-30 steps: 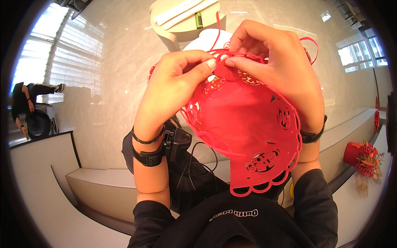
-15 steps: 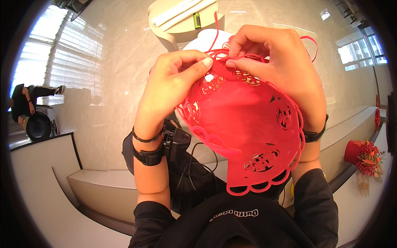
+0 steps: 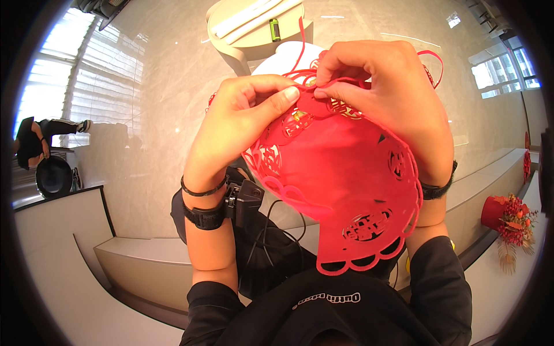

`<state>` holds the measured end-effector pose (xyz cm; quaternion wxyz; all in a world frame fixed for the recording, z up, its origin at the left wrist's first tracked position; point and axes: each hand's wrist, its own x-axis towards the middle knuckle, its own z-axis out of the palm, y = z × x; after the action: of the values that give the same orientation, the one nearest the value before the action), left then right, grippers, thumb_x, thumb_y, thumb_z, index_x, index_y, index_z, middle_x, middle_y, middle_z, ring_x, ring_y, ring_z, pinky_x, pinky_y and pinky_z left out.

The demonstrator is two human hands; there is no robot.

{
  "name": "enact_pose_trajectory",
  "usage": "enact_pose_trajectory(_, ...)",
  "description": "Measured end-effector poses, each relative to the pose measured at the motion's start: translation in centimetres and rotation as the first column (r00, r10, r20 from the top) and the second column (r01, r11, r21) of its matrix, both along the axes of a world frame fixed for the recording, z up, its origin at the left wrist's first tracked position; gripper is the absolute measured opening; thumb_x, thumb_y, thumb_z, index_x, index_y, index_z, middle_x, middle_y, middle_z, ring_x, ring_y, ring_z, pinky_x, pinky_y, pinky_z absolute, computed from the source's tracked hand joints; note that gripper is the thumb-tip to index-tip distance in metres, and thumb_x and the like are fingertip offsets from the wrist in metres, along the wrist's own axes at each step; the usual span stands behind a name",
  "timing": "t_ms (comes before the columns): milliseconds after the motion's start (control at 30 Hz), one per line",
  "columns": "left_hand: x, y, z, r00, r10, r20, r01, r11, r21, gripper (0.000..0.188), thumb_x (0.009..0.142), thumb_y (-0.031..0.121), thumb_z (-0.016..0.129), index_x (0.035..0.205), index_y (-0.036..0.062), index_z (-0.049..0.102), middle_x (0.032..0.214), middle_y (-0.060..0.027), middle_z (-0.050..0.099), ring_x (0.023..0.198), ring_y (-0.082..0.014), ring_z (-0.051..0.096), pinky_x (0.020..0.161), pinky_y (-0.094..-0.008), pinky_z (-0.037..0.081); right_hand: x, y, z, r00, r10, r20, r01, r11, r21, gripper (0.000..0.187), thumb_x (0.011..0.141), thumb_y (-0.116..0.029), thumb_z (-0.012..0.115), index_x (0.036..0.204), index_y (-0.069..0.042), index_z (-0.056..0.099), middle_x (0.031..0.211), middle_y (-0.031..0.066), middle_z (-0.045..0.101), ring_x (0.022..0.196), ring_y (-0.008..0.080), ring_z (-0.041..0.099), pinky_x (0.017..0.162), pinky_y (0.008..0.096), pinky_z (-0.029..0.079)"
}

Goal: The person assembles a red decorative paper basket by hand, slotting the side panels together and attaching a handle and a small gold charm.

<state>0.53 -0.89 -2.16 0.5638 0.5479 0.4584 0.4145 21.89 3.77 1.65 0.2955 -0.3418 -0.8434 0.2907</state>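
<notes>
Red cut-out sheet (image 3: 352,161) hangs just right of mid-view, curved, scalloped rim lowest at about six o'clock, in front of the person's dark top. Left hand (image 3: 239,112), at its ten o'clock, pinches the gathered upper edge between thumb and forefinger; right hand (image 3: 392,86), at one o'clock, pinches the same edge just beside — whether cord lies in that grip too, cannot tell. Gripping high and close together probably keeps the edge steady while the rest drapes by its own weight. Thin red cord (image 3: 302,43) rises near twelve, loose. Beyond, towards eleven: pale table (image 3: 294,27) bearing white rolls (image 3: 245,22) and a green cylinder (image 3: 274,30), likely set aside there. Potted red flowers (image 3: 513,222) at four o'clock — well apart, seemingly décor.
</notes>
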Motion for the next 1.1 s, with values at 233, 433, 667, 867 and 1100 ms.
enact_pose_trajectory(233,-0.1,0.1,-0.1,1.0,-0.002,0.021,0.003,0.999,-0.032,0.027,0.099,0.017,0.062,0.106,-0.0073,0.07,0.09,0.0002,0.069,0.083,-0.0047,0.058,0.076,-0.0222,0.05,-0.2,0.0,-0.1,1.0,0.0,-0.006,0.0,0.991,0.132,0.015,0.076,0.003,0.076,0.083,0.002,0.063,0.075,0.0063,0.068,0.068,0.0141,0.068,0.065,0.0252,0.053)
enact_pose_trajectory(433,-0.1,0.3,-1.0,0.997,0.005,0.076,-0.003,1.0,-0.025,0.027,0.1,0.018,0.06,0.104,-0.0074,0.07,0.087,0.0027,0.066,0.079,-0.0034,0.054,0.071,-0.021,0.046,-0.3,0.0,-0.4,0.999,0.012,-0.033,-0.009,0.995,0.097,0.013,0.076,0.003,0.075,0.084,0.003,0.064,0.076,0.0062,0.069,0.068,0.0142,0.068,0.065,0.0246,0.053)
enact_pose_trajectory(667,0.1,0.4,-1.0,0.995,0.018,0.101,-0.015,0.999,-0.03,0.026,0.101,0.017,0.059,0.102,-0.0067,0.07,0.087,0.003,0.066,0.079,-0.0033,0.054,0.071,-0.0209,0.046,-0.3,0.1,-0.5,0.999,-0.004,-0.041,0.006,0.999,0.051,0.013,0.078,0.003,0.074,0.085,0.003,0.064,0.077,0.0052,0.069,0.069,0.0123,0.066,0.065,0.0236,0.052)
enact_pose_trajectory(867,0.3,0.4,-1.1,0.994,0.027,0.103,-0.026,1.0,-0.007,0.024,0.101,0.015,0.059,0.103,-0.0067,0.07,0.088,0.0025,0.067,0.079,-0.0035,0.055,0.072,-0.0209,0.046,0.0,0.1,-0.3,1.0,-0.01,0.002,0.01,0.998,0.061,0.014,0.078,0.001,0.075,0.087,0.003,0.064,0.078,0.005,0.069,0.069,0.0112,0.065,0.065,0.0231,0.052)
enact_pose_trajectory(1100,0.3,0.6,-1.4,0.992,0.06,0.114,-0.061,0.998,0.0,0.023,0.101,0.014,0.059,0.103,-0.0063,0.07,0.089,0.0012,0.068,0.081,-0.0041,0.056,0.073,-0.0213,0.047,0.0,0.3,-0.3,1.0,-0.031,0.001,0.03,0.999,0.019,0.014,0.079,0.0,0.075,0.087,0.003,0.064,0.078,0.0057,0.069,0.069,0.0117,0.066,0.066,0.0241,0.053)
